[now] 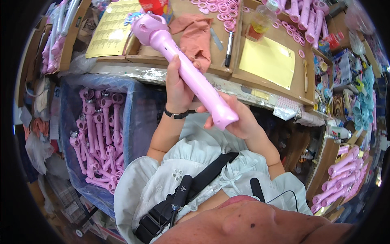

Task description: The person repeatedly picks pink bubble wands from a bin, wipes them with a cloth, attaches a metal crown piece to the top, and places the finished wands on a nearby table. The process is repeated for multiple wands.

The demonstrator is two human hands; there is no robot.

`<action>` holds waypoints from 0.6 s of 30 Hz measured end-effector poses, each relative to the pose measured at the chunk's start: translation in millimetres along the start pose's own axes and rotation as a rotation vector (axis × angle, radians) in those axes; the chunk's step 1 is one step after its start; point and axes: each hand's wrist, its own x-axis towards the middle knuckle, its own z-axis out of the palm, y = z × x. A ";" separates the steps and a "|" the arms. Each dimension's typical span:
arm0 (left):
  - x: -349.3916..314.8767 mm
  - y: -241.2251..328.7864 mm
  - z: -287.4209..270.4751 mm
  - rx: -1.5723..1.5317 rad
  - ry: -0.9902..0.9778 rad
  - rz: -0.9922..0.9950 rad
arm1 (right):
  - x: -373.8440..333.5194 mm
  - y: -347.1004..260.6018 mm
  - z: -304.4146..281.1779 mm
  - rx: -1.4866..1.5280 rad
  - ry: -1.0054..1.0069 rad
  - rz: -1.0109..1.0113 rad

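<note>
A long pink plastic toy wand (187, 73) slants across the middle, its wide hollow head up at the left and its flared end low at the right. My left hand (179, 87) is closed round the upper part of the shaft, thumb along its side. Near the flared end, my right hand (242, 118) grips the wand from below and beside it. Past the wand's shaft, a crumpled orange cloth (196, 38) lies on the bench. A small blue piece (132, 18) shows beside the wand's head.
A blue lined bin (129, 93) of similar pink wands stands at my left. On the bench are pink rings (227, 12), a black marker (229, 49), yellow sheets (267, 61) and a bottle (258, 22). More pink pieces (339, 175) are stacked at the right.
</note>
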 end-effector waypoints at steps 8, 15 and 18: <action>-8.2 13.5 -18.9 0.179 -0.077 0.068 | -26.2 28.2 -28.1 -1.738 0.293 -0.183; -13.7 -12.2 -15.2 0.241 -0.248 -0.004 | -23.2 29.7 -23.1 -1.416 0.438 -0.078; -19.2 -27.5 -7.9 0.199 -0.264 -0.055 | -11.1 34.9 -13.2 -1.293 0.641 0.019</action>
